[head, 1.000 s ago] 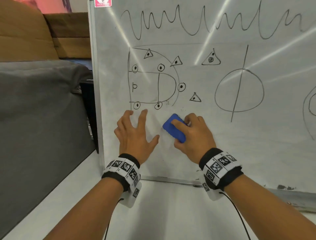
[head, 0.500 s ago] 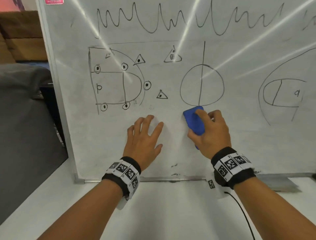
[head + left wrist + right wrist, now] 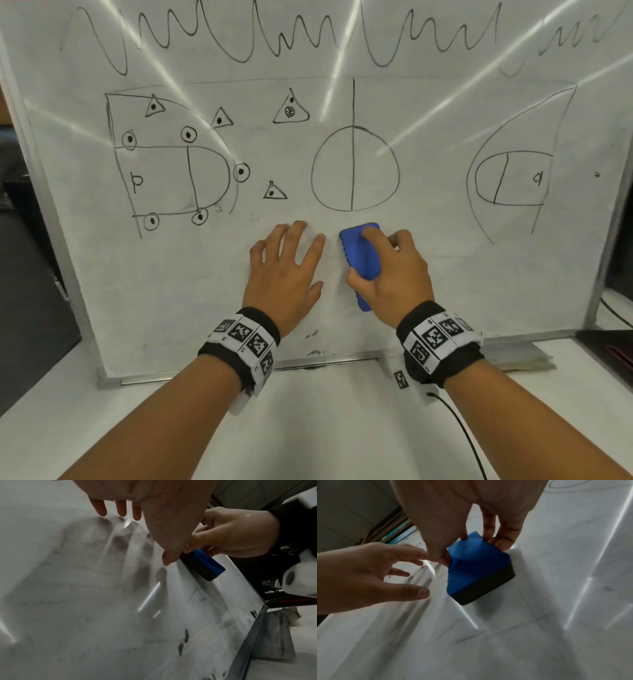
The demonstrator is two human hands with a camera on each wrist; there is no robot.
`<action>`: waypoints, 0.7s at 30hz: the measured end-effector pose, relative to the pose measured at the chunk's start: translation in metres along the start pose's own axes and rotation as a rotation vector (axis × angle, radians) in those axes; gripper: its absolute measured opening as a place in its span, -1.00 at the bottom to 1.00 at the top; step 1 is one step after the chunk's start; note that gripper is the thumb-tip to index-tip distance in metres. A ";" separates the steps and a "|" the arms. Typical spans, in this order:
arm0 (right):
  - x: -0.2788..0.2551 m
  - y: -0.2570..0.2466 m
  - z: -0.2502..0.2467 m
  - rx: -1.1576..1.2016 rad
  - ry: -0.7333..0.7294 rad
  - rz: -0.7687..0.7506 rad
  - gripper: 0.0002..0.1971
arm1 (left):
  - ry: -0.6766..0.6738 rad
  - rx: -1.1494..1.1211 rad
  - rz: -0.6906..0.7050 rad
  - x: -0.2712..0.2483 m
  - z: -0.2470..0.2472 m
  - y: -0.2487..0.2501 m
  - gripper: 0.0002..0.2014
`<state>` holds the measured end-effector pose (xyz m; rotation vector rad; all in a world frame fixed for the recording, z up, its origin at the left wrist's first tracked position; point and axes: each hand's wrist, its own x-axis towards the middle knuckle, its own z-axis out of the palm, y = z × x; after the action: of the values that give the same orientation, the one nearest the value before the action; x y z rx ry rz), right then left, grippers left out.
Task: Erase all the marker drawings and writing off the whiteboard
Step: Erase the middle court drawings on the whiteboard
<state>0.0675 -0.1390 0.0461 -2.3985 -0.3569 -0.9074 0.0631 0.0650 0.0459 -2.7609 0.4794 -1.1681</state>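
The whiteboard [image 3: 445, 291] leans upright and carries black marker drawings: a zigzag line [image 3: 260, 41] along the top, a court diagram [image 3: 178, 171] at left, a circle with a vertical line [image 3: 354, 169] in the middle, and a half-court sketch [image 3: 510, 178] at right. My right hand [image 3: 387, 270] grips a blue eraser [image 3: 361, 257] with a dark felt pad [image 3: 486, 589], pressed on the board just below the circle. My left hand [image 3: 286, 270] lies with spread, straight fingers on the board beside the eraser and holds nothing.
The board's metal frame [image 3: 239, 371] stands on a white tabletop [image 3: 325, 428]. A black cable [image 3: 462, 431] runs from my right wrist. Dark marker smudges [image 3: 313, 334] sit near the bottom edge. Dark objects flank the board on both sides.
Both hands have moved rightward along the board, from under the court diagram to under the circle. The lower part of the circle's vertical line is gone.
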 end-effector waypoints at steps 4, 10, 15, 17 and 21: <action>0.017 0.003 -0.009 0.001 0.100 0.033 -0.42 | -0.016 0.020 0.021 0.004 0.002 0.008 -0.26; 0.006 0.017 -0.013 -0.033 0.053 -0.026 -0.42 | -0.014 0.049 0.043 0.011 0.001 0.015 -0.27; 0.027 0.023 -0.027 -0.022 0.145 0.017 -0.42 | -0.014 0.044 0.074 0.016 0.000 0.027 -0.27; 0.018 0.029 -0.026 -0.030 0.105 -0.012 -0.41 | -0.007 0.036 0.083 0.020 0.000 0.033 -0.26; -0.002 0.062 -0.035 -0.045 0.079 0.049 -0.42 | -0.001 0.014 0.123 0.028 0.003 0.049 -0.25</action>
<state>0.0732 -0.2099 0.0418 -2.3926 -0.2488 -0.9949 0.0720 0.0089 0.0522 -2.6776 0.6287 -1.1369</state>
